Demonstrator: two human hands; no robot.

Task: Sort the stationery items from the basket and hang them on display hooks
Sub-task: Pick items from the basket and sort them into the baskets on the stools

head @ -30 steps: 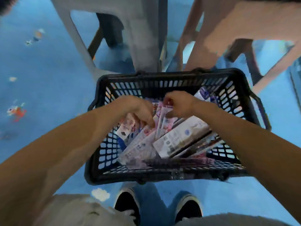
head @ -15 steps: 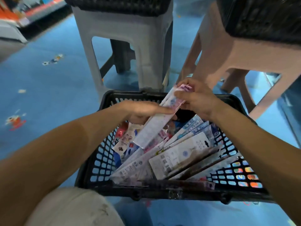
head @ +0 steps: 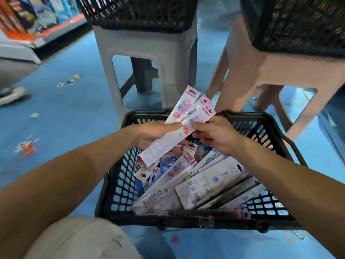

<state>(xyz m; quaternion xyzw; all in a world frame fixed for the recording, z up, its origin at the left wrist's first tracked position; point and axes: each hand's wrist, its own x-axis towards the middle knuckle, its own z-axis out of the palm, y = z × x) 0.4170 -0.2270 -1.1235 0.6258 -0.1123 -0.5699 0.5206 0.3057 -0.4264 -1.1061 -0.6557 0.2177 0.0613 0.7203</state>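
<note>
Thumb [head: 172, 125] of the left hand [head: 155, 132] lies flat across two long pink-and-white blister packets [head: 194, 111], with the curled fingers underneath, so this hand carries both. The right hand [head: 219, 136] pinches the right edge of the front packet between its thumb and fingertips [head: 198, 126], apparently squaring it against the one behind.

A second ago both hands were buried among the packs near the far wall of the black plastic mesh basket [head: 186, 220]. Half a second ago a single packet was coming up. Now a matching pair is fanned out above the basket's far rim, clear of the heap. That looks like sorting at work: like goes with like before anything is hung. No display hook is in view, so hanging is not yet begun.

Many packs lie slanted in the basket, among them a wide white card pack [head: 214, 181] toward the near right corner.

Each held packet has a pink header with red lettering and a dark hang slot, but the lettering is too blurred to read. The backs in the basket show barcodes and code squares with no legible words.

Beyond the far rim stand a grey plastic stool [head: 173, 53] and a beige plastic stool [head: 280, 70] on the blue floor [head: 65, 118].
</note>
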